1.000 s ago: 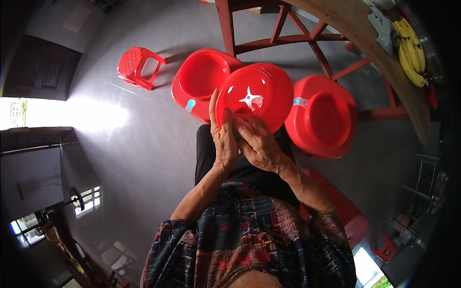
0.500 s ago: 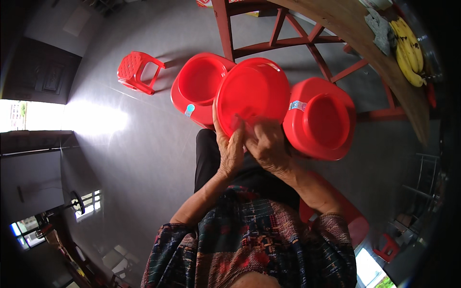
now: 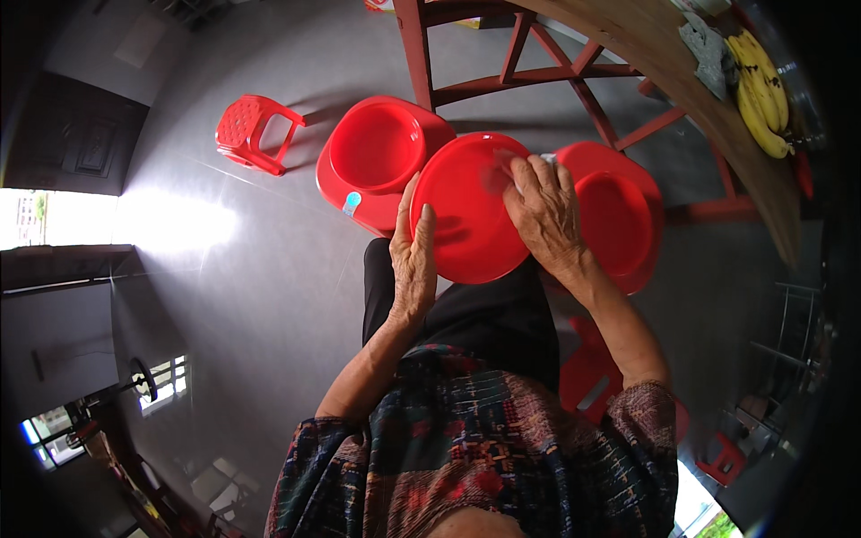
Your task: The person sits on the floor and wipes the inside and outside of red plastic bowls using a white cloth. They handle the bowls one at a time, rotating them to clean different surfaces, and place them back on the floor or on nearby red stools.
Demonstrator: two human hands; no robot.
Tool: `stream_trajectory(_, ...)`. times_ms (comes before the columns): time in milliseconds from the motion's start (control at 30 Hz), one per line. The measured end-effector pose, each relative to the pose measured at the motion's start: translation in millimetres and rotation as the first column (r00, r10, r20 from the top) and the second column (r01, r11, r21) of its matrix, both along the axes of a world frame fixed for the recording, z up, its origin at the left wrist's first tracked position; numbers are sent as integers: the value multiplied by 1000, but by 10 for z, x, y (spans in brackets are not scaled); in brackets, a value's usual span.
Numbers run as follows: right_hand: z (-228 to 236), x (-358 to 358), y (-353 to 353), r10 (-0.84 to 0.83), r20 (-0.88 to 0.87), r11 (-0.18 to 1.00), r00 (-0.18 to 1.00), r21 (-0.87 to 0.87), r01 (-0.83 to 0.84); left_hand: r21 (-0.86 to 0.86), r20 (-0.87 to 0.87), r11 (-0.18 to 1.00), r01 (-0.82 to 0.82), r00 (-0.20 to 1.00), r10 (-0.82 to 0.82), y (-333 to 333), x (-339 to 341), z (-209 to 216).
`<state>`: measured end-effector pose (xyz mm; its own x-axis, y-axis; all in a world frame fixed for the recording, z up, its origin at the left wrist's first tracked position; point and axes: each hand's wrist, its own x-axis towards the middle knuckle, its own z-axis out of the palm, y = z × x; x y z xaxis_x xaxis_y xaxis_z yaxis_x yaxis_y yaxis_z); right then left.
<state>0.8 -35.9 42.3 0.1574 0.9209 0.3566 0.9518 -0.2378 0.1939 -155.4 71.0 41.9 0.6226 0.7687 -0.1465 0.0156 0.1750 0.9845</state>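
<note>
My left hand (image 3: 413, 255) grips the left rim of a round, shallow red plastic basin (image 3: 466, 211), thumb on the inside and fingers behind. The basin is tilted toward me above my lap. My right hand (image 3: 544, 215) is at its upper right rim, fingers bent and pressed together over the inner face. A blurred reddish patch shows by those fingertips; what they hold, if anything, cannot be made out. Behind on the left stands a red plastic piece (image 3: 334, 179) with a round hollow and a blue sticker. A similar red piece (image 3: 641, 220) stands on the right, partly covered by my hand.
A small red stool (image 3: 247, 133) stands at the far left on the grey floor (image 3: 260, 305). At upper right is a wooden table (image 3: 717, 125) on red legs, bearing bananas (image 3: 760, 94) and a grey cloth (image 3: 706, 56). Another red plastic seat (image 3: 587, 363) is beside my right side.
My right hand has moved up and right, from the basin's near edge to its upper right rim. The basin has shifted slightly right and nearer; my left hand still grips it.
</note>
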Motion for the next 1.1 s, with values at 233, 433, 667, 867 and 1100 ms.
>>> stream_trajectory(233,-55,-344,-122,-69,-301,992,951,-124,33,40,27,995,-93,995,92,8,73,-129)
stream_trajectory(433,-149,-632,73,91,-807,993,583,27,-118,-124,45,992,-39,998,44,-41,30,-383)
stream_trajectory(667,-159,-292,355,41,-210,982,977,190,-1,-214,81,976,49,996,-33,-9,-47,-417)
stream_trajectory(867,-267,-334,44,-157,-391,985,907,-128,116,-159,31,987,5,1000,0,-14,-15,-397)
stream_trajectory(1100,-188,-617,5,203,-945,974,255,223,50,-124,36,982,141,990,-138,88,-44,-552)
